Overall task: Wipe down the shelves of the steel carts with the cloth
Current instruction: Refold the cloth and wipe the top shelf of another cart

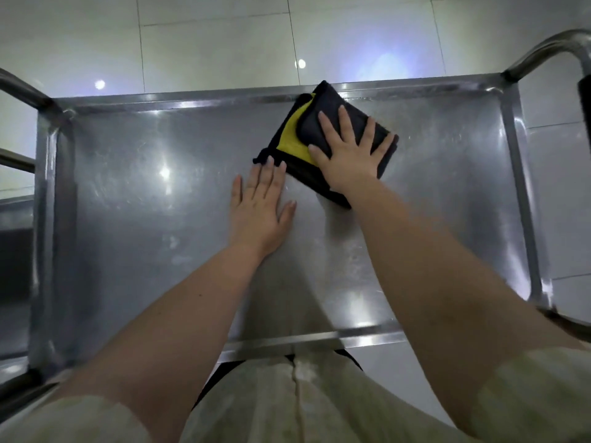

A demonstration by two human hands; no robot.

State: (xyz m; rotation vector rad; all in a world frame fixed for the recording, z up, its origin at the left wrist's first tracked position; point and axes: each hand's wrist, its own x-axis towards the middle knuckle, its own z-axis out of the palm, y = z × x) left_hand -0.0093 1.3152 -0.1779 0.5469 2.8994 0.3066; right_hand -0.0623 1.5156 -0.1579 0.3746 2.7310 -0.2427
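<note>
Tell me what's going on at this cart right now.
A person is wiping a shelf of a steel cart. The right hand presses flat, fingers spread, on a folded black-and-yellow cloth near the shelf's far rim. The left hand lies flat on the bare steel just beside the cloth, apparently bracing. Neither hand is curled around anything.

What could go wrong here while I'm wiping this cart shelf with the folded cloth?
The right hand only presses flat on the cloth, so its loose folds might bunch or slip out. The cloth's corner reaches the far rim, so that hand could knock it. The left hand lies flat on the bare shelf and may smear prints there.
</note>
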